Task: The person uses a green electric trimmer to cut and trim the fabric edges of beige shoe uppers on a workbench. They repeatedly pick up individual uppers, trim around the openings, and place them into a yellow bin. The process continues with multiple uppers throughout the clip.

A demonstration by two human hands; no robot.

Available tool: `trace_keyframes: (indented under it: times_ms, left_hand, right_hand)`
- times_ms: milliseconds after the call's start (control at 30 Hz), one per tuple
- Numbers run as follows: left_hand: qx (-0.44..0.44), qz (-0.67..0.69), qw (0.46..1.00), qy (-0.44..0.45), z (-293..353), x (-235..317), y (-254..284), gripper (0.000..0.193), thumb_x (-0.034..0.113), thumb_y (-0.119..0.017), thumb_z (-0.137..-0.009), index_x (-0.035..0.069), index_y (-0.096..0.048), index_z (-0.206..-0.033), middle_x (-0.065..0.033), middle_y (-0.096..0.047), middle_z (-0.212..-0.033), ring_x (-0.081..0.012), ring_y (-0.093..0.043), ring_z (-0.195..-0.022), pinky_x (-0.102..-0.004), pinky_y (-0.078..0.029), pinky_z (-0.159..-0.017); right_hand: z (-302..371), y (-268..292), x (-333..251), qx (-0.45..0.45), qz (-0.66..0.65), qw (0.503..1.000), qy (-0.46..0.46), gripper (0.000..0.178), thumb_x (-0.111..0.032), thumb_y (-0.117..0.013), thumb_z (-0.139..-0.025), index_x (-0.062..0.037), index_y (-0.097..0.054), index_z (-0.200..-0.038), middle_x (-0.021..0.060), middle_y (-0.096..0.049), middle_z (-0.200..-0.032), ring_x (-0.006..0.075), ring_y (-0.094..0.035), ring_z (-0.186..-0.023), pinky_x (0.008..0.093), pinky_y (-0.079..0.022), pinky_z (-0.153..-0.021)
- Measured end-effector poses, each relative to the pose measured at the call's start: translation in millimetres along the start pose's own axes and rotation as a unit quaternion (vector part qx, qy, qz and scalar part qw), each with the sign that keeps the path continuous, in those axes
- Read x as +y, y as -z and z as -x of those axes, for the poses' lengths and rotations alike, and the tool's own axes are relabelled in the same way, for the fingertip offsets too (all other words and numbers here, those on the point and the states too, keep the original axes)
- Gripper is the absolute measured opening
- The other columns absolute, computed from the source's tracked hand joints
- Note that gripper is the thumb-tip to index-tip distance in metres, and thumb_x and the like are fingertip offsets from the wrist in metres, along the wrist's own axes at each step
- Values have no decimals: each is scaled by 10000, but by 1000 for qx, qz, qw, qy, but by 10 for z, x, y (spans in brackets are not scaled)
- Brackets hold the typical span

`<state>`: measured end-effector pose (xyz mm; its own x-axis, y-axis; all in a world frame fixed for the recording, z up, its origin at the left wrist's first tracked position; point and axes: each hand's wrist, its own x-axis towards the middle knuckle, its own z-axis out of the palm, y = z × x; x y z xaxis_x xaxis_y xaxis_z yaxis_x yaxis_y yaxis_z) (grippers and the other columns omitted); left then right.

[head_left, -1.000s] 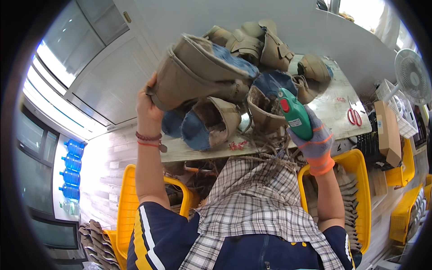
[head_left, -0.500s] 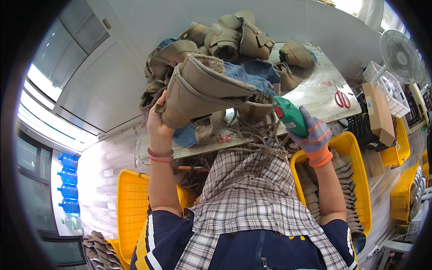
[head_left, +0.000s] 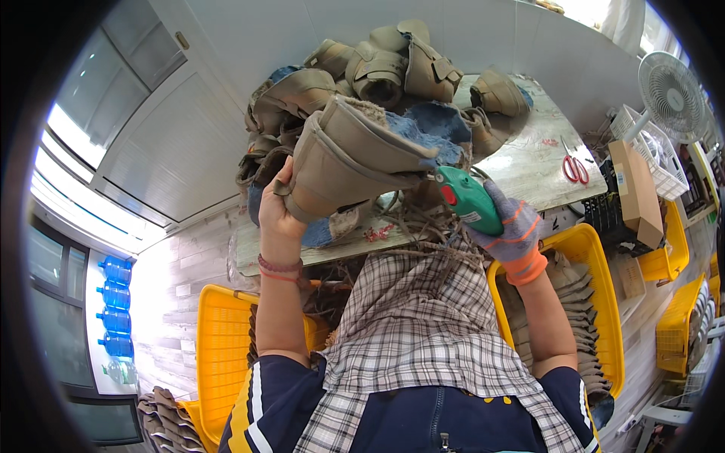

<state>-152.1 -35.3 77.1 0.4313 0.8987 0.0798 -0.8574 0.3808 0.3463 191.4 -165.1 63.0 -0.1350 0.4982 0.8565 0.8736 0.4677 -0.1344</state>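
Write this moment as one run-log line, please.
Left hand: bare, holds taupe, blue-fleece-lined boot upper | Right hand: gloved, grips green-and-red rounded handheld tool | Red-handled scissors: on pale table

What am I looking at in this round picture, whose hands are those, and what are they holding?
These are a person's own hands, with no robot. A fisheye camera worn on the head looks down, so straight edges bend. The bare left hand holds a tan piece with blue fuzzy lining. The gloved right hand grips a green tool close beside it; contact is hard to tell. On the table lie similar pieces and red-handled scissors.
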Motion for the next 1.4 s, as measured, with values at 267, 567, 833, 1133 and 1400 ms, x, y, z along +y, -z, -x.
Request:
trace_keyframes:
  times_ms: [267, 567, 833, 1133, 1400]
  left_hand:
    - [-41, -65, 993, -95, 240, -356, -310, 395, 151, -494, -942, 19, -435, -1310, -143, -472, -1338, -295, -466, -1219, -466, -383, -1022]
    - [-49, -234, 954, -180, 383, -469, -319, 509, 21, -560, -868, 36, -391, -1348, -129, -475, -1328, -283, -464, -1222, -446, -398, -1015]
    - [-52, -313, 921, -224, 393, -590, -185, 519, -79, -577, -815, 22, -436, -1304, -114, -532, -1259, -260, -512, -1168, -414, -456, -959]
    - [-23, -610, 730, -307, 415, -744, -83, 344, -43, -668, -797, -30, -564, -1125, -85, -592, -1142, -163, -570, -992, -276, -440, -857]
    - [-108, -811, 406, -407, 461, -755, -15, 342, -48, -628, -761, -22, -596, -1101, -174, -580, -1140, -345, -557, -1039, -409, -430, -913]
  right_hand:
    - [-139, -66, -237, 1, -101, 994, -46, 586, -242, -822, -617, -59, -601, -1128, 116, -659, -824, 268, -631, -657, 335, -513, -582]
    - [-258, -71, -465, -74, -221, 958, -165, 619, -234, -820, -646, -28, -557, -1168, 141, -666, -968, 250, -668, -818, 318, -535, -703]
    - [-327, -113, -549, -69, -330, 916, -217, 622, -163, -812, -672, -31, -528, -1209, 100, -647, -1028, 155, -630, -873, 285, -522, -747]
    - [-324, -146, -548, -31, -351, 903, -247, 590, -141, -801, -692, -27, -527, -1201, 80, -645, -990, 137, -621, -857, 270, -520, -735]
    - [-345, -27, -545, -34, -375, 854, -360, 535, -158, -806, -692, -7, -560, -1143, 60, -637, -942, 117, -592, -797, 261, -507, -712]
